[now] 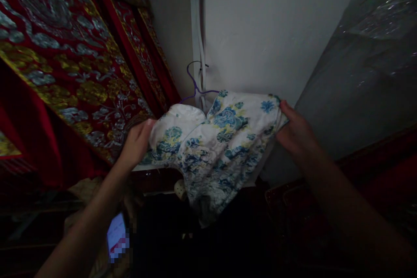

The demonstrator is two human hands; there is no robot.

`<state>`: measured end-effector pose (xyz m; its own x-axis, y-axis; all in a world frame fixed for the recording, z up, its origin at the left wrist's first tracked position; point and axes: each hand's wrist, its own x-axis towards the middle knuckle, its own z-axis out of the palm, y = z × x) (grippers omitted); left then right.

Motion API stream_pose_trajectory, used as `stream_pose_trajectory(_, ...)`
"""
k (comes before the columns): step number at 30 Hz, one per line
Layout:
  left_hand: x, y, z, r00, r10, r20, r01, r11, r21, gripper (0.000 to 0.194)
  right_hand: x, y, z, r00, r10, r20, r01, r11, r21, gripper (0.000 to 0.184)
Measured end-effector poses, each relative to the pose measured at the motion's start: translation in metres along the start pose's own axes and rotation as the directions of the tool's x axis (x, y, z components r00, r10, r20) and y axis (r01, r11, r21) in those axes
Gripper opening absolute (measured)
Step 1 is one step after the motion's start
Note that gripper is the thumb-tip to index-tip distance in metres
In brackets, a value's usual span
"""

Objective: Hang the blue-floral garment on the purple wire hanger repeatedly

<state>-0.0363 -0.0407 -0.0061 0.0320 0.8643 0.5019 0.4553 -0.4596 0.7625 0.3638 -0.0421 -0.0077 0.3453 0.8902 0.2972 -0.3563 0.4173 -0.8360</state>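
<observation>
A white garment with blue and yellow flowers (224,139), looking like a short-sleeved top, hangs spread out in front of me. Its collar opening sits around a purple clothes hanger (196,87), whose hook points up. My left hand (138,139) is closed on the left sleeve or shoulder side. On the other side, my right hand (295,128) pinches the edge of the right sleeve, thumb on top. The lower part of the garment narrows and falls into shadow. Whether the hanger's hook rests on anything is hard to tell.
Red cloth with gold and silver embroidery (87,65) hangs at the left. A pale wall (260,30) with a vertical strip (197,17) stands behind. Clear plastic sheeting (374,52) covers the right side. A lit phone (116,234) shows low at the left, near another person's limbs.
</observation>
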Motion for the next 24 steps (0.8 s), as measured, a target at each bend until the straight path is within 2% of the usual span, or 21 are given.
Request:
stream_pose_trajectory(2, -0.002, 0.007, 0.001, 0.993, 0.114, -0.009, -0.111, 0.982, 0.156, 0.059, 0.001, -0.008, 0.010, 0.996, -0.082, -0.042, 0.083, 0.996, 0.024, 0.021)
stream_pose_trajectory(4, -0.002, 0.011, 0.003, 0.987, 0.161, -0.013, -0.154, 0.961, 0.231, 0.055, -0.004, -0.014, 0.020, 0.985, -0.156, -0.072, 0.158, 0.987, 0.024, 0.017)
stream_pose_trajectory(10, 0.017, 0.013, 0.016, 0.987, 0.162, -0.020, -0.152, 0.955, 0.255, 0.045, -0.021, -0.011, 0.054, 0.957, -0.288, 0.022, 0.288, 0.958, 0.000, 0.018)
stream_pose_trajectory(13, 0.017, 0.014, 0.020, 0.989, 0.142, -0.033, -0.125, 0.942, 0.311, 0.043, -0.047, -0.006, 0.064, 0.942, -0.309, 0.129, 0.319, 0.945, -0.073, 0.022)
stream_pose_trajectory(15, 0.011, 0.011, 0.021, 0.988, 0.149, -0.027, -0.131, 0.931, 0.341, 0.046, -0.075, -0.007, 0.063, 0.915, -0.251, 0.315, 0.317, 0.932, -0.176, 0.026)
stream_pose_trajectory(16, 0.007, 0.008, 0.020, 0.987, 0.161, -0.004, -0.150, 0.925, 0.349, 0.046, -0.090, -0.009, 0.062, 0.873, -0.192, 0.448, 0.320, 0.919, -0.230, 0.026)
stream_pose_trajectory(17, 0.004, 0.005, 0.019, 0.982, 0.185, 0.031, -0.183, 0.917, 0.355, 0.045, -0.103, -0.012, 0.061, 0.800, -0.118, 0.588, 0.328, 0.907, -0.264, 0.027)
stream_pose_trajectory(19, -0.002, -0.003, 0.017, 0.954, 0.272, 0.123, -0.298, 0.875, 0.380, 0.044, -0.125, -0.020, 0.059, 0.584, 0.029, 0.811, 0.333, 0.903, -0.272, 0.026)
stream_pose_trajectory(21, -0.006, -0.011, 0.016, 0.900, 0.383, 0.207, -0.435, 0.801, 0.410, 0.044, -0.137, -0.026, 0.060, 0.367, 0.132, 0.921, 0.307, 0.917, -0.254, 0.026)
stream_pose_trajectory(22, -0.008, -0.015, 0.017, 0.869, 0.433, 0.241, -0.495, 0.766, 0.410, 0.043, -0.141, -0.028, 0.061, 0.293, 0.170, 0.941, 0.300, 0.918, -0.260, 0.026)
stream_pose_trajectory(24, -0.012, -0.021, 0.022, 0.823, 0.501, 0.269, -0.568, 0.738, 0.364, 0.039, -0.149, -0.028, 0.065, 0.222, 0.234, 0.947, 0.341, 0.891, -0.300, 0.032)
